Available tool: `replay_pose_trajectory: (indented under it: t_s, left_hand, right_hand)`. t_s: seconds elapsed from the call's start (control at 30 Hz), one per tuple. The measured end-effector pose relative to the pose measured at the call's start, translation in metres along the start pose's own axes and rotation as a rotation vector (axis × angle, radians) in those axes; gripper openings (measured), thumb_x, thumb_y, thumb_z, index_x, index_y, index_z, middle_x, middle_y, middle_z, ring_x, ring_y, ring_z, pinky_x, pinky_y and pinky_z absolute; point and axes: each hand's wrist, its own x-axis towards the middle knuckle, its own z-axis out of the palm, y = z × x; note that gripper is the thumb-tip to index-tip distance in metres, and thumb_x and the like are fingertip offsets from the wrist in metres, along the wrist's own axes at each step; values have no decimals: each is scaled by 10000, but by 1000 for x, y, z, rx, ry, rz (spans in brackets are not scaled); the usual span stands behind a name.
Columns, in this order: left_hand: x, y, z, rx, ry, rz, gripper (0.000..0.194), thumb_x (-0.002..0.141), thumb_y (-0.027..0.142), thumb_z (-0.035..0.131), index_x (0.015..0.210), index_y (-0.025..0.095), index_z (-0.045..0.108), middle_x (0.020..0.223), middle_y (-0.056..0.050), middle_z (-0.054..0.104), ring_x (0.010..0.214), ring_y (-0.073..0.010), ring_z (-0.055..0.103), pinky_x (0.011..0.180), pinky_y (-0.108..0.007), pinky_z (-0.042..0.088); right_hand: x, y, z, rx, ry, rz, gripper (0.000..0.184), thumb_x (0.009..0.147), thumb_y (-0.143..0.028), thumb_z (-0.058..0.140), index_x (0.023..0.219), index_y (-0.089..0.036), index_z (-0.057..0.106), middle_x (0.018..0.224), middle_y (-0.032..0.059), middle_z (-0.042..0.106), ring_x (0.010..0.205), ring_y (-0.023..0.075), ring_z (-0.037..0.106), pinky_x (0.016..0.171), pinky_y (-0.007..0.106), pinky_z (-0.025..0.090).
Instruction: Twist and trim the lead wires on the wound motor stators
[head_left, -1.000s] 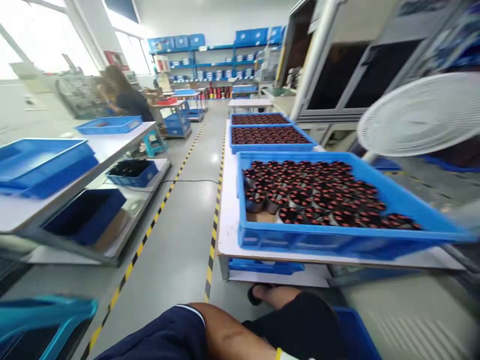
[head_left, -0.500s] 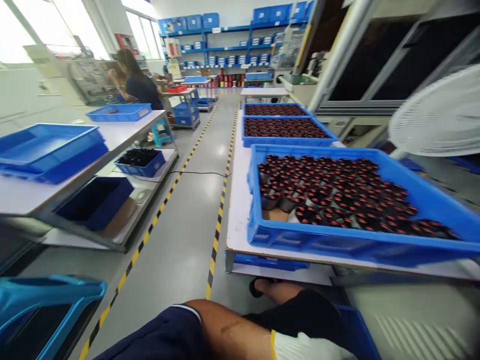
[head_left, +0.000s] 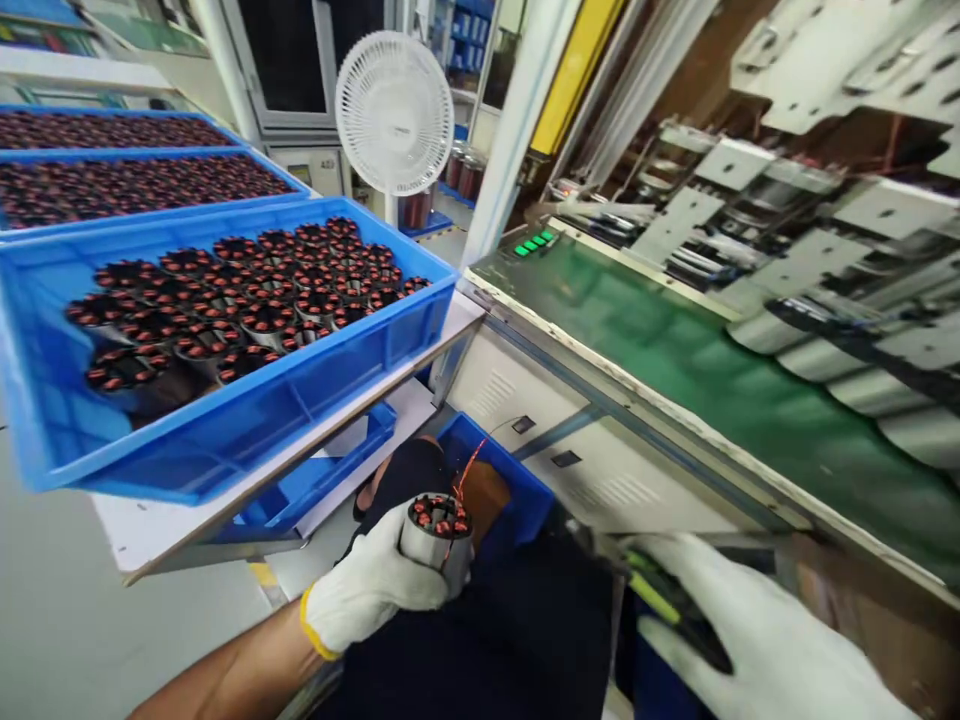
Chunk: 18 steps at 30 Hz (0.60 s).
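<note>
My left hand, in a white glove with a yellow cuff, is closed round a motor stator. This is a silvery cylinder with copper windings in its top, and a loose copper wire sticks up from it. At the lower right, my gloved right hand, somewhat blurred, grips a pair of wire cutters with black and yellow-green handles. The jaws point left toward the stator but stay apart from it. My fingers partly cover the handles.
Left, a blue tray of similar stators stands on a white table, with more trays behind. A blue bin lies below. On the right is a machine with a green bed. A white fan stands behind.
My view has swung right, from the aisle to the machine. The stator in my left hand and the cutters in my right have come into sight.
</note>
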Motion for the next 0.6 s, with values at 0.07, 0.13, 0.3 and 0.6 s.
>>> replay_pose_trajectory:
  t_s: [0.07, 0.13, 0.3, 0.6]
  left_hand:
    - [0, -5, 5, -27, -14, -31, 570, 494, 89, 710, 1045, 185, 598, 862, -27, 682, 761, -198, 626, 679, -320, 488]
    - [1, -10, 6, -42, -48, -68, 570, 499, 79, 697, 1047, 202, 599, 875, -25, 689, 769, -203, 629, 666, -318, 490]
    - [-1, -11, 10, 88, -136, -110, 442, 492, 61, 707, 915, 159, 620, 717, -13, 641, 661, -164, 570, 580, -277, 457]
    - [-8, -11, 5, 311, -60, -201, 515, 544, 45, 700, 1037, 170, 617, 810, -14, 669, 687, -140, 574, 541, -213, 426]
  right_hand:
    - [1, -15, 9, 35, -148, -78, 437, 803, -283, 572, 1235, -336, 538, 1105, 53, 679, 904, 252, 686, 702, 373, 594]
    - [5, -27, 12, 79, -203, -148, 510, 782, -252, 560, 1285, -329, 520, 1205, 49, 637, 991, 256, 663, 778, 391, 589]
    - [18, -37, 13, 136, -290, -224, 647, 763, -210, 534, 1369, -399, 411, 1272, 11, 587, 1072, 244, 622, 857, 436, 567]
    - [29, -45, 11, 164, -392, -301, 616, 787, -248, 550, 1365, -419, 426, 1299, 11, 568, 1067, 252, 622, 852, 435, 558]
